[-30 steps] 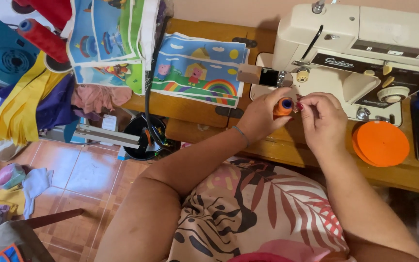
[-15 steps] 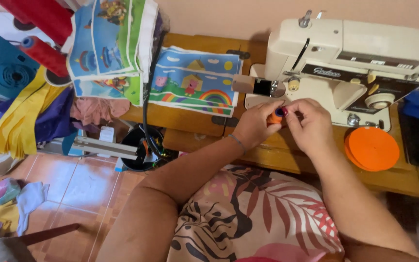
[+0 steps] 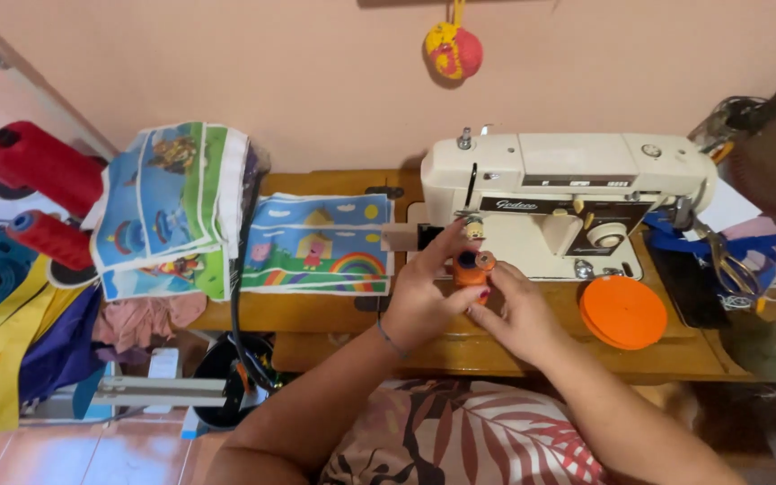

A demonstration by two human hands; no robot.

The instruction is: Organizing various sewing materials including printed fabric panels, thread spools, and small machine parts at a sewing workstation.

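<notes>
While both hands meet in front of the cream sewing machine (image 3: 568,193), the left hand (image 3: 424,301) curls around an orange thread spool (image 3: 469,268), thumb and fingers closed on its sides and holding it above the wooden table (image 3: 316,314). At the spool's right end the right hand (image 3: 523,314) pinches with fingertip and thumb, its red-painted nails touching the orange edge; whether it grips a loose thread there is too small to tell. Held just below the machine's needle area, near the left end of the machine body, the spool shows its dark centre hole to the camera.

To the right of the hands, a flat orange disc (image 3: 623,311) lies on the table beside the machine's base. To the left, a printed cartoon fabric panel (image 3: 316,242) with a rainbow lies flat on the table, and a stack of similar printed fabric (image 3: 172,211) hangs over the table's left end. Red thread cones (image 3: 33,180) and yellow cloth (image 3: 2,350) sit further left. A yellow and pink knitted ball (image 3: 453,49) hangs on the pink wall above. Leaf-patterned cloth (image 3: 469,440) covers the person's lap
</notes>
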